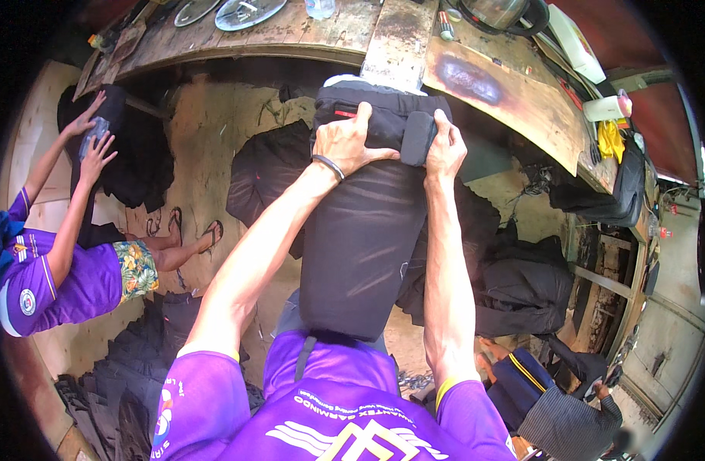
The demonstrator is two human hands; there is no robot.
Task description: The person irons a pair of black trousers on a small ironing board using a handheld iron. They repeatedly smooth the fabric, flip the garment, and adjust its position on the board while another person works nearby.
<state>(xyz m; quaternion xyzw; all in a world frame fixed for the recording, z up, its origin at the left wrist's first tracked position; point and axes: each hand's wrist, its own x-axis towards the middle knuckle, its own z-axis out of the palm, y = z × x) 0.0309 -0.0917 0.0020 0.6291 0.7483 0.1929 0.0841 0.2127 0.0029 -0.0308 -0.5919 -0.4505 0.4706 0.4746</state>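
A black garment with a waistband, apparently trousers (360, 246), is stretched over a long board that runs from the bench toward my body. My left hand (343, 144) presses on the cloth below the waistband, thumb and index finger spread apart, close to a small red tag (345, 114). On the garment's right side, my right hand (446, 150) grips a dark grey rectangular block (418, 138), which rests against the cloth. The tip of my left thumb comes close to the block's lower left edge. Pale streaks mark the cloth below my hands.
A wooden bench (306, 31) with plates, a bottle and a glass pot crosses the far side. Piles of dark garments (521, 288) lie right and left. At left, a co-worker in purple (84, 238) handles dark cloth; another person in grey (571, 415) is lower right.
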